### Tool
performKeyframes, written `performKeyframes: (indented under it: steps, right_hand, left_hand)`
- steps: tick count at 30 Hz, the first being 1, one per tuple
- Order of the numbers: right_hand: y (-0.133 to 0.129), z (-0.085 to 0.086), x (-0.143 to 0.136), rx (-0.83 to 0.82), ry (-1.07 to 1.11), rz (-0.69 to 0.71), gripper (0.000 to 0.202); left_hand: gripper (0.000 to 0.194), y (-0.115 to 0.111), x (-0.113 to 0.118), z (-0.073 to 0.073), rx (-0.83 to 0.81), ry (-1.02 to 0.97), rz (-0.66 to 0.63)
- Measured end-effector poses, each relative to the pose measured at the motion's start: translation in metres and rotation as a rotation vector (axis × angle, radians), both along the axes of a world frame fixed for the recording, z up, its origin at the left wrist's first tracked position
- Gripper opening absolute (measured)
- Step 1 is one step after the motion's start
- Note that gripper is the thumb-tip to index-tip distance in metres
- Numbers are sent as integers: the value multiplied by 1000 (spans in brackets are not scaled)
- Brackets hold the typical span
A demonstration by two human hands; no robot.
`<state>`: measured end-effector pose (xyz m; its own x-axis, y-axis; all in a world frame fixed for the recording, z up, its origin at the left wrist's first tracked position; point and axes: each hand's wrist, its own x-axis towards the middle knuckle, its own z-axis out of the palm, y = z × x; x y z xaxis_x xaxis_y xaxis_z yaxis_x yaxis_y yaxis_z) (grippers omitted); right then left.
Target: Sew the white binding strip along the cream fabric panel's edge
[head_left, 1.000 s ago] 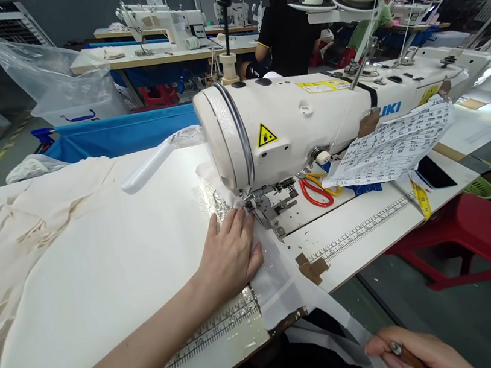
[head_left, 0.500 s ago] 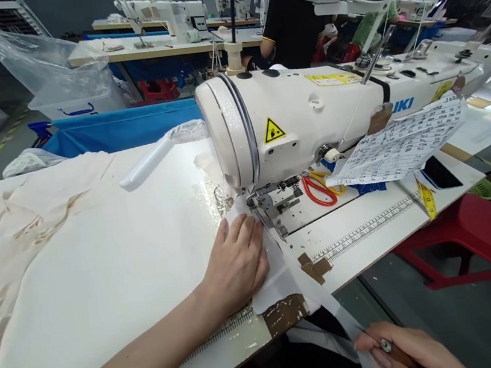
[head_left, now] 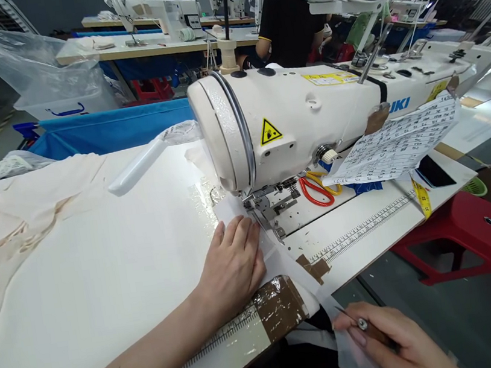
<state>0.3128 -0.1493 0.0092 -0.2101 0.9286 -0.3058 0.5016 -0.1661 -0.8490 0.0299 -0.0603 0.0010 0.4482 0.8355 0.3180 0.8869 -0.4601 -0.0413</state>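
Observation:
My left hand [head_left: 233, 259] lies palm down, fingers fairly flat, on white fabric [head_left: 228, 209] just in front of the presser foot of the white sewing machine [head_left: 291, 119]. A narrow white fabric strip [head_left: 301, 273] runs from the needle area over the table's front edge. Below that edge, my right hand [head_left: 385, 335] is closed around an awl [head_left: 372, 332] with a brown handle and thin metal point. The strip passes at its thumb and fingertips, its lower end hanging down. The needle tip is hidden behind the machine head.
Orange-handled scissors [head_left: 316, 191] lie beside the machine bed. A handwritten paper sheet [head_left: 397, 141] leans on the machine, above a dark phone [head_left: 434, 172] and yellow tape measure [head_left: 422, 199]. Cream fabric [head_left: 24, 206] lies at left. A red stool [head_left: 467, 232] stands right; a person [head_left: 289, 25] sits behind.
The white fabric under my left hand has slid toward the needle, baring more brown tape at the table edge. My right hand has moved slightly left and up with the awl.

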Motion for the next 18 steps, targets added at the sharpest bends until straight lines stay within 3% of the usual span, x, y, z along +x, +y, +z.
performKeyframes:
  steps: [6,10,18]
  right_hand:
    - [13,-3,-6,118,-3,115,24]
    - [25,0,-13,120,71,239,27]
    - [39,4,-33,62,192,257,28]
  left_hand:
    - [46,1,-1,-1,6,14,0]
    - [46,1,-1,-1,-12,13,5]
    - [45,1,1,0,8,1,12]
